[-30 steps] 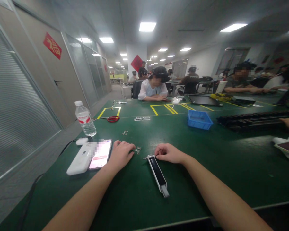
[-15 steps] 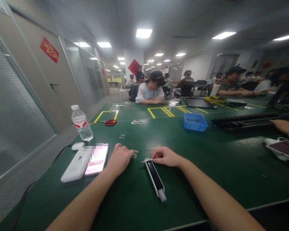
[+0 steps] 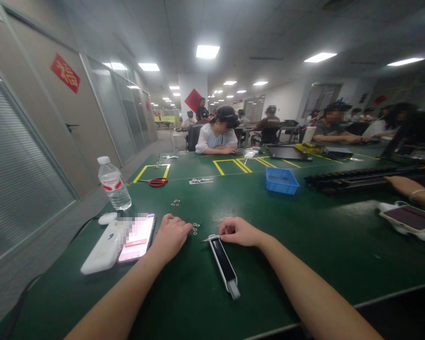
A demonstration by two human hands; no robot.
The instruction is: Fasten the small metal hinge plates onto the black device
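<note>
My right hand [image 3: 239,231] is closed at the upper end of a white and black handheld device [image 3: 224,262], which lies on the green table; the fingertips pinch something too small to make out. A thin metal tip sticks out to the left from the device's top. My left hand [image 3: 172,234] rests on the table with its fingers curled, its fingertips beside a few small metal rings [image 3: 195,228]; what they hold, if anything, is hidden. Farther off lies another small group of rings [image 3: 175,202].
At left are a lit phone [image 3: 139,238], a white case [image 3: 102,250] and a water bottle [image 3: 115,184]. Red scissors [image 3: 157,182], metal pieces [image 3: 200,181] and a blue tray [image 3: 282,181] lie farther back. Another person's hand [image 3: 403,185] is at right; a person [image 3: 217,134] sits opposite.
The whole view has shifted slightly, with the objects lying a little farther left. My left hand's fingers appear slightly more drawn in; my right hand stays at the device's top.
</note>
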